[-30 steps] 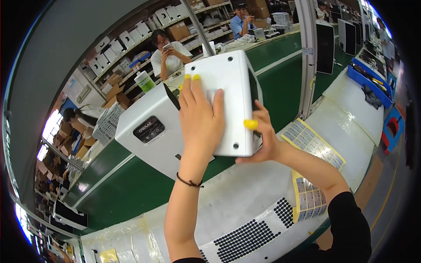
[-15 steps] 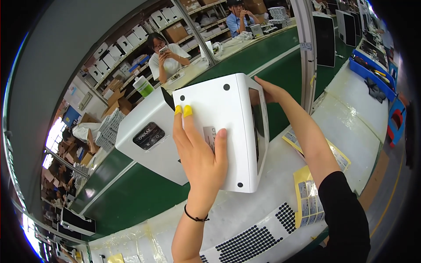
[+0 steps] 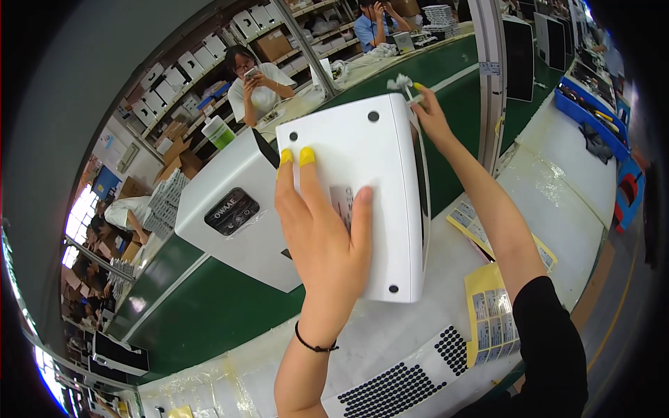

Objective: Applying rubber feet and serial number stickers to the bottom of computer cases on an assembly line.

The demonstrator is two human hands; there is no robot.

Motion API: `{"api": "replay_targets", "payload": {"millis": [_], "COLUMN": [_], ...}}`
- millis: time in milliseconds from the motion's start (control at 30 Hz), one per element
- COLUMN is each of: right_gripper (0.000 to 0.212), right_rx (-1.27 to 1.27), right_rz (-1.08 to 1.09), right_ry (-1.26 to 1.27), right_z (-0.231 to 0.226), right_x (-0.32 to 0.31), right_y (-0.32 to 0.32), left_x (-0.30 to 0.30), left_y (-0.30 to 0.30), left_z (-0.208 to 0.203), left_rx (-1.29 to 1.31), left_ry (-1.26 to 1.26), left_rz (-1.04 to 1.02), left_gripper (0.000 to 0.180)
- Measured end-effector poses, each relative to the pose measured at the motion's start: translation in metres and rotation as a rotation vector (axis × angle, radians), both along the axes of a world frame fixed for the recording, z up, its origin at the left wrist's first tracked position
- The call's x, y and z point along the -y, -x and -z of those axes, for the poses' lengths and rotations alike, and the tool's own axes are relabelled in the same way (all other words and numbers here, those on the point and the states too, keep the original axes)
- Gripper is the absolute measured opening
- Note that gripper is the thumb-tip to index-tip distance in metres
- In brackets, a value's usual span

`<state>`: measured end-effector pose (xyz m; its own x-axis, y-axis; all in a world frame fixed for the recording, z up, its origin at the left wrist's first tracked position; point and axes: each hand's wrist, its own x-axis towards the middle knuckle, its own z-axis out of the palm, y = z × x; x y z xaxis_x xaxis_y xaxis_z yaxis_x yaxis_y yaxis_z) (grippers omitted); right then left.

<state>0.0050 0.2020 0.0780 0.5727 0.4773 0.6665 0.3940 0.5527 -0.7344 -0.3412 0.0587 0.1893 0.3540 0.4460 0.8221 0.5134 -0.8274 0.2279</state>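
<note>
A white box-shaped appliance (image 3: 341, 125) is tilted before me, a face with black round feet turned up. My left hand (image 3: 324, 230) lies spread on that face, yellow covers on two fingertips, partly hiding a pale label. At the appliance's far right edge, my right hand (image 3: 435, 118) closes its fingers on a bundled white cord (image 3: 400, 83); one fingertip wears a yellow cover. Against the left side sits another white appliance (image 3: 272, 240) with a dark control panel (image 3: 232, 211).
A green conveyor belt (image 3: 188, 320) runs beyond my white worktop (image 3: 543, 202). On the worktop lie a sheet of black round pads (image 3: 390, 390), yellow-backed label sheets (image 3: 491, 313) and a blue tool tray (image 3: 592, 122). A metal post (image 3: 488, 90) rises behind my right arm. Co-workers sit across.
My right hand has moved up and away along the appliance's right edge, and the white cord now shows at its fingers. The appliance has shifted slightly right and turned a little; my left hand stays on it.
</note>
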Motion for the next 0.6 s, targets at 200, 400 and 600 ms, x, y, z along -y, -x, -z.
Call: {"api": "replay_targets", "payload": {"millis": [200,400,600], "right_gripper": [0.026,0.055,0.084], "right_rx": [0.020,0.318,0.351], "right_rz": [0.095,-0.251,-0.153], "right_ry": [-0.275,-0.168,-0.034], "right_z": [-0.057,-0.075,-0.085], "right_x": [0.090,0.173,0.143], "right_y": [0.055,0.124,0.118], "left_x": [-0.030,-0.067,-0.081], "left_y": [-0.040,-0.065,-0.058], "left_z": [-0.025,-0.045,-0.047], "left_rx": [0.038,-0.185,0.072], "left_ry": [-0.076,-0.006,-0.059], "left_rz": [-0.009,0.020,0.201], "left_gripper": [0.054,0.047,0.040]}}
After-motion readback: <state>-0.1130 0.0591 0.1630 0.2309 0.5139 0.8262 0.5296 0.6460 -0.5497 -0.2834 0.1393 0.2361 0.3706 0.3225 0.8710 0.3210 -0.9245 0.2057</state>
